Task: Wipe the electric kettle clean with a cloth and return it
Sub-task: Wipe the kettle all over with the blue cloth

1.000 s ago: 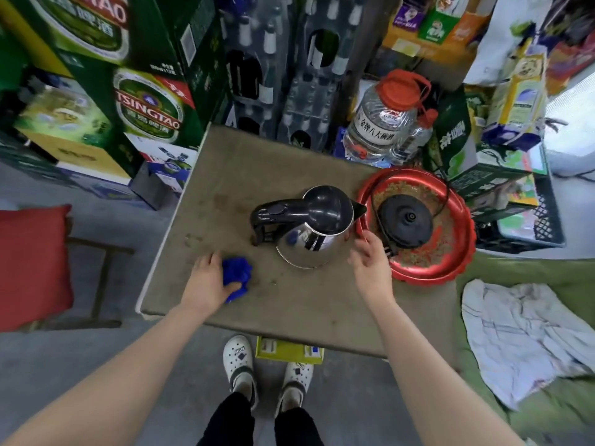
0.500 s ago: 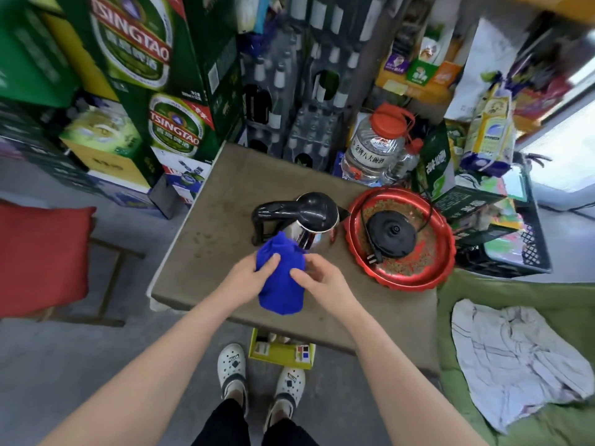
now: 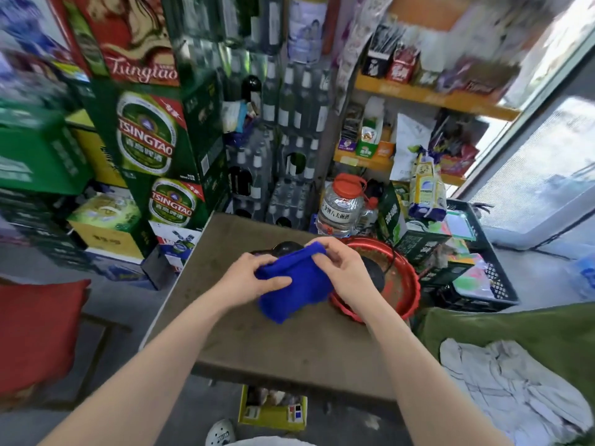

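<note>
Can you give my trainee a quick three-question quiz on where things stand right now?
1. True or false: both hands hold the blue cloth.
2. Where does the black power base sit? A) in the red tray B) on the bare table C) on the floor
3. Fill in: the kettle is mostly hidden behind the ____.

Key: 1 true, left hand and right hand both grip it. 2 A. 3 cloth.
</note>
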The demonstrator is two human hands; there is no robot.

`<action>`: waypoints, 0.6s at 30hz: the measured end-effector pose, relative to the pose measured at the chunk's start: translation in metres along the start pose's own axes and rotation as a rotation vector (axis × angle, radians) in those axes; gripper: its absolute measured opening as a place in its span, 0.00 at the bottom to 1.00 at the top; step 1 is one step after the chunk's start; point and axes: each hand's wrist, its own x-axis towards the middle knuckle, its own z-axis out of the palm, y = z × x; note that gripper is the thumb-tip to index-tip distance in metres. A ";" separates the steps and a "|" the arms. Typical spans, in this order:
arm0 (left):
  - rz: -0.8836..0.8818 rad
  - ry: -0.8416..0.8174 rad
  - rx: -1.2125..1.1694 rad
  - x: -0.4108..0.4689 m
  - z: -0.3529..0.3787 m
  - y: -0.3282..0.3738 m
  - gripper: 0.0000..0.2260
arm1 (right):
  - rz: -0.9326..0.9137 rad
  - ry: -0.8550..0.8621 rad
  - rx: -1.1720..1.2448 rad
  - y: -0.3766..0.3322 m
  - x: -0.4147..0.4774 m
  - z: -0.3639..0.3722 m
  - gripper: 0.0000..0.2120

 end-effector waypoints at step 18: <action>0.094 0.193 -0.460 0.032 -0.028 0.087 0.05 | 0.263 -0.034 0.351 -0.029 0.025 -0.069 0.05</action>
